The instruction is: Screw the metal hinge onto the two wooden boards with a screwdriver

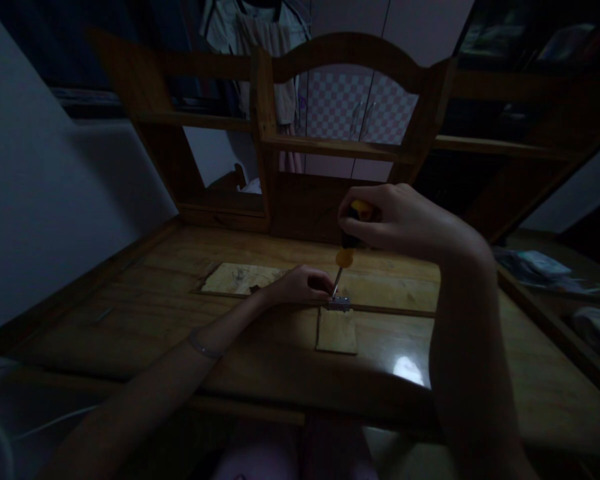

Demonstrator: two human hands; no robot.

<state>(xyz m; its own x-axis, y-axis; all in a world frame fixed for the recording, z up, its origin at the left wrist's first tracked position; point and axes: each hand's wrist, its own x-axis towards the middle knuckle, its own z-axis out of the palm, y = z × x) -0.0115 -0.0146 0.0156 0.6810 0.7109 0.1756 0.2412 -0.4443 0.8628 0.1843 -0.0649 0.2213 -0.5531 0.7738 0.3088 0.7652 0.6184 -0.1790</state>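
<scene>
My right hand [380, 217] is wrapped round the yellow-and-black handle of a screwdriver [346, 257], held tilted with its shaft pointing down. The tip meets a small metal hinge [340, 305]. This hinge lies across the seam between a long wooden board [395, 291] and a small square piece of wood [337, 332]. Close by the tip, my left hand [304, 285] rests on the long board with its fingers curled together at the hinge's left side. What those fingers pinch, if anything, is hidden.
The boards lie on a wooden desk [260, 357] with a wooden shelf unit [330, 143] rising at its back. Clothes [267, 47] hang behind it, beside a checkered cabinet [337, 100]. Plastic-wrapped items [545, 263] sit on the right.
</scene>
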